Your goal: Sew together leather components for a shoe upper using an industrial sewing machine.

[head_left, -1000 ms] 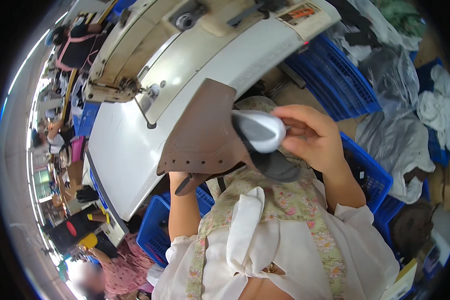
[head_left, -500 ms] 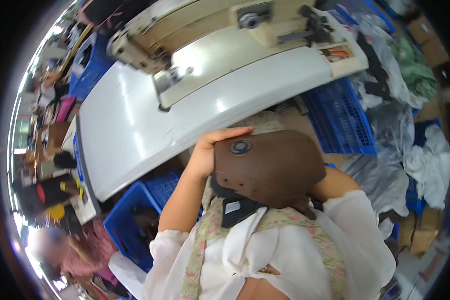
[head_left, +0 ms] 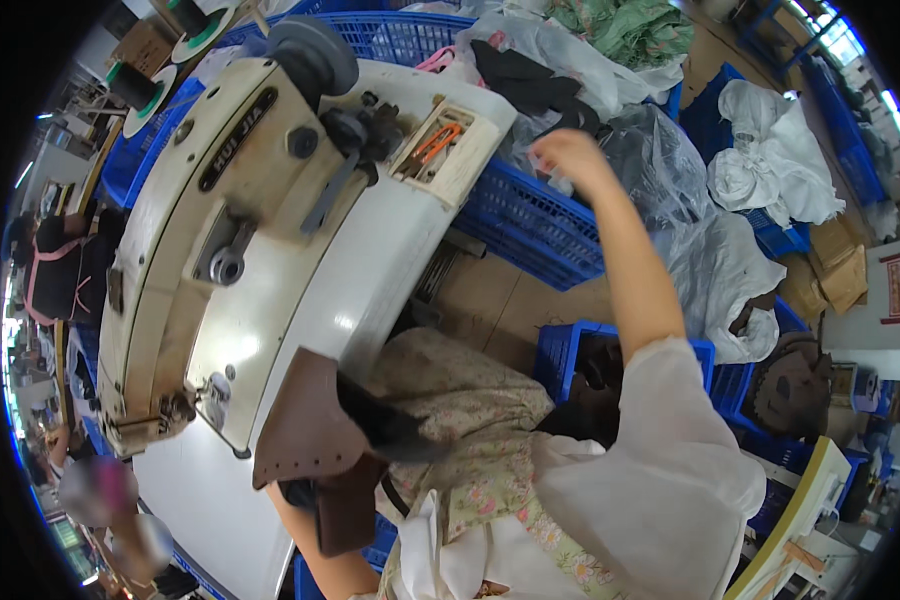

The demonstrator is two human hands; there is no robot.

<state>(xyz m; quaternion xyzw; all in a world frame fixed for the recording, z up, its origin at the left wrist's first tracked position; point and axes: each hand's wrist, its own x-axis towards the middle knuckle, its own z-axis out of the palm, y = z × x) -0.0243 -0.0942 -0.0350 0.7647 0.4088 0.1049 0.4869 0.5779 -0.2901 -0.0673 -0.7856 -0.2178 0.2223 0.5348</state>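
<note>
A brown leather-like cap [head_left: 310, 425] with a row of small holes and a black inner part hangs over the front edge of the sewing machine table [head_left: 365, 270]. My left hand is behind the cap, its fingers hidden; only the forearm shows below, and the cap rests in its grip. Far out to the right, my right hand [head_left: 575, 160] is raised over a blue crate [head_left: 530, 220], beside clear plastic bags [head_left: 650, 160]. Its fingers look bent and are blurred, so I cannot make out whether they hold anything.
The cream sewing machine [head_left: 190, 200] stands at the left, with thread spools [head_left: 135, 85] behind it. Orange-handled snips [head_left: 435, 145] lie in a small tray at the table's end. A blue crate of dark pieces [head_left: 570, 345] is by my right side. White sacks [head_left: 770, 160] stand farther right.
My view has swung to the right. The cap, held before between both hands at my chest, is now at my left hand only. My right hand has let go and reached out far right.
</note>
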